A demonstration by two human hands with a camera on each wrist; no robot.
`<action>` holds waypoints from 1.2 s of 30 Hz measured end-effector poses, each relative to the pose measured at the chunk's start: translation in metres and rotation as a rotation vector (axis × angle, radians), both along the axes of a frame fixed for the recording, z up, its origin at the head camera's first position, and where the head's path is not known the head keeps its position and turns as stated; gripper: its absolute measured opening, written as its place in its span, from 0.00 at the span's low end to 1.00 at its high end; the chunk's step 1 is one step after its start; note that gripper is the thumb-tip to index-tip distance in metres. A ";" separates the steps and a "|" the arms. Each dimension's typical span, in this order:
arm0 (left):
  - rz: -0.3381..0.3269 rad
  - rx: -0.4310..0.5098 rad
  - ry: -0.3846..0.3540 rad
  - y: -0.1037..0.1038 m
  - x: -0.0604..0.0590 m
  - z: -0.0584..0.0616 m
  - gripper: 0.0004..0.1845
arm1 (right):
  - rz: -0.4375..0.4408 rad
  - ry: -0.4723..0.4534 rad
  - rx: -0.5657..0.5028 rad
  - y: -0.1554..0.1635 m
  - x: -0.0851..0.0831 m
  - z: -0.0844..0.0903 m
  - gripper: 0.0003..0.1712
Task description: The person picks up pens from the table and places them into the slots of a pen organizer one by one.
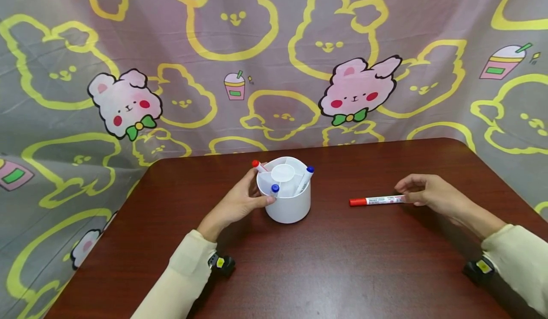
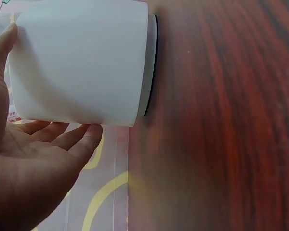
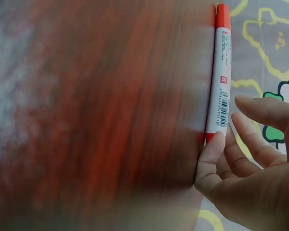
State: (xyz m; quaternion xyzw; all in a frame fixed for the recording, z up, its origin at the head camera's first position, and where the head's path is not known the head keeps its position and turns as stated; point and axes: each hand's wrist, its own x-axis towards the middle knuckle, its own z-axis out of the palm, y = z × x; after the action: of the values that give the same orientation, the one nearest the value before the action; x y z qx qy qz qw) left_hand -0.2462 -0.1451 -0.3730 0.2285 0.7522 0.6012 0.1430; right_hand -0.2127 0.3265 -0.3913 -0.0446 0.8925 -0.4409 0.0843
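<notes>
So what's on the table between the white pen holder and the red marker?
Nothing: in the head view only bare brown tabletop lies between the white pen holder and the red marker.
</notes>
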 end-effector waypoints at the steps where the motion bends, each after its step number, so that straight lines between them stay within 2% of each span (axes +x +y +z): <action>1: -0.002 0.000 0.004 0.000 0.000 0.000 0.50 | 0.001 0.003 0.008 0.000 0.000 0.000 0.20; 22: 0.002 -0.003 0.001 0.002 0.001 0.000 0.52 | 0.023 0.035 0.130 -0.009 0.000 -0.002 0.12; 27: 0.022 -0.044 0.016 0.003 0.000 -0.001 0.54 | 0.031 0.043 0.161 -0.009 0.000 -0.002 0.10; 36: 0.051 -0.123 0.068 0.006 0.001 0.001 0.54 | 0.043 0.035 0.142 -0.009 -0.001 -0.001 0.09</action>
State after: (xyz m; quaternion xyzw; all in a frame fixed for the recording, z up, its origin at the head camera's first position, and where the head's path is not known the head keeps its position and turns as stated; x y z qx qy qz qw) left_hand -0.2457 -0.1391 -0.3724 0.2204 0.7978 0.5492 0.1158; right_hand -0.2141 0.3178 -0.3925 -0.0652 0.9217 -0.3738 0.0810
